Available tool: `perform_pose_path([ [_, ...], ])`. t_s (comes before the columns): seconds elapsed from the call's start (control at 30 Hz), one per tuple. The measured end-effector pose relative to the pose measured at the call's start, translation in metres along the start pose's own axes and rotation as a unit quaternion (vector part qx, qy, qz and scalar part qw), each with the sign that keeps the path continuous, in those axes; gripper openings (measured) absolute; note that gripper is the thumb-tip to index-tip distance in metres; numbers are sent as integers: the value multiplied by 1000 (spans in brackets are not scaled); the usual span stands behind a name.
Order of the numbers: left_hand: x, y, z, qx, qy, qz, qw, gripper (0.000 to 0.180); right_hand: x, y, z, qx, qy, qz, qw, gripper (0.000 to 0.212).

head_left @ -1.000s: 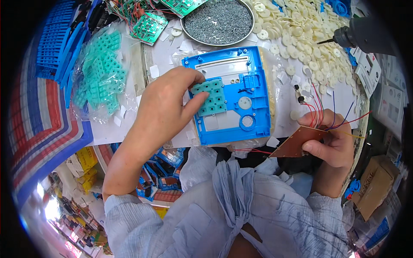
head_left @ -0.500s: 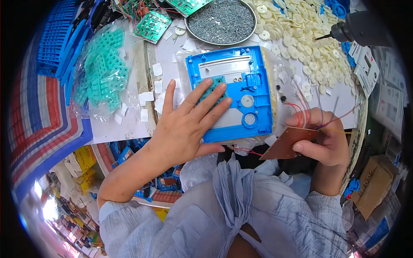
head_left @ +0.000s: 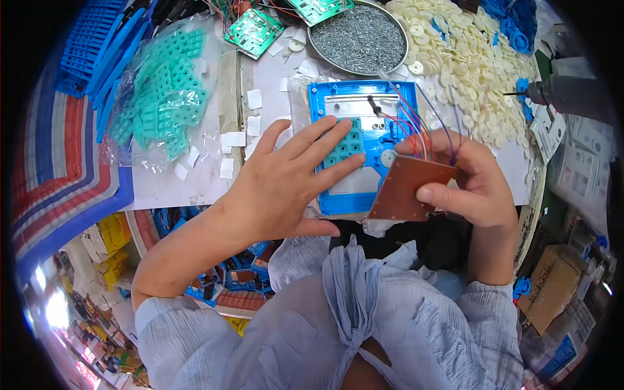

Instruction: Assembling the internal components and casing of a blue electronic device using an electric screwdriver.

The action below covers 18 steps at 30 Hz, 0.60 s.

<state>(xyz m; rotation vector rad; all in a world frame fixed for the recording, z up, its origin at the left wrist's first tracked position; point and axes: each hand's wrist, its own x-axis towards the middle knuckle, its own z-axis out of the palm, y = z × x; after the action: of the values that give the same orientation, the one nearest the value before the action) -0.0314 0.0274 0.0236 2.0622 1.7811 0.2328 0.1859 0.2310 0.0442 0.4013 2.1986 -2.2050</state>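
A blue plastic casing [head_left: 351,203] lies open side up on the table in front of me. My left hand [head_left: 279,172], fingers spread, rests over its left side, the fingertips on a green rubber keypad [head_left: 351,144] set into it. Between thumb and fingers, my right hand [head_left: 465,179] grips a brown circuit board [head_left: 409,188], tilted above the casing's lower right part. Red, blue and purple wires [head_left: 416,127] rise from the board, and a small black part [head_left: 375,107] on them hangs over the casing. The board covers the casing's lower right corner.
Behind the casing stands a round metal tray [head_left: 404,55] of small screws. A heap of cream plastic discs [head_left: 461,71] fills the back right, near an electric screwdriver [head_left: 559,92]. At left lie bagged green keypads [head_left: 170,91]; green circuit boards [head_left: 255,32] sit farther back.
My right hand has brought the circuit board left and up, over the casing, its wires trailing across it. My left hand stays spread on the keypad. The view has shifted slightly.
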Motion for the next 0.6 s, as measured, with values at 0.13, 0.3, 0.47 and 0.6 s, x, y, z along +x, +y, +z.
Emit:
perform_pose_path([
  [0.13,-10,-17,5,-43,106,34,993,78,25,5,3,-10,12,0,1000,50],
  [0.3,-33,-20,37,-23,201,29,979,58,50,10,6,-87,-5,5,996,50],
  [0.47,-27,-19,34,25,186,43,981,49,65,4,12,-116,-17,51,992,51],
  [0.6,-28,-30,40,14,225,79,971,42,67,8,14,-98,-20,41,994,51],
])
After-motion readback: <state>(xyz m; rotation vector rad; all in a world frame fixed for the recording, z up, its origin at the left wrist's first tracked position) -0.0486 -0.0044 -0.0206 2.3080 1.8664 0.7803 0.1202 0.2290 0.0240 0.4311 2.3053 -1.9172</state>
